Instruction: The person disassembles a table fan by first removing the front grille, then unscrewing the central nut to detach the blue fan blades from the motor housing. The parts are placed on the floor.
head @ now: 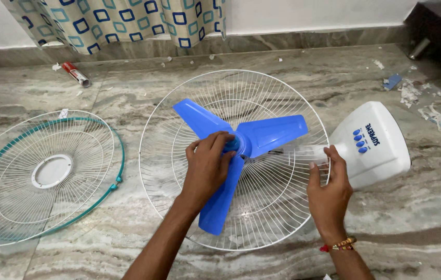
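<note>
Fan parts are lying spread over a marbled stone floor [127, 228]. At the centre of the view a white wire guard [179, 103] is lying flat, and a blue blade [270, 132] with three vanes is sitting inside it, the vanes pointing toward 11, 3 and 7 o'clock.

The left hand [207, 171] is coming in from 6 o'clock and covering the hub [232, 144] at the blade's middle; its fingers [219, 140] are curling closed around that blue hub, so the grip is clamping it. The lowest vane is running down just beside the left wrist.

The right hand [329, 189] is resting at the guard's rim at 3 o'clock, thumb and fingers closing on the white neck [303, 153] where the guard is meeting the base [381, 150]. A red and gold thread band is circling the right wrist. The base, white with blue buttons on top, is lying on its side at 3 o'clock from the blade, touching the guard.

A second guard [2, 207], white wire with a teal rim, is lying well apart at 9 o'clock from the blade, flat on the floor. A small red and white tube [77, 74] is lying at 11 o'clock, near a patterned curtain [122, 21] hanging at 12 o'clock. Paper scraps [438, 116] are littering the floor at 2 o'clock, beyond the base.
</note>
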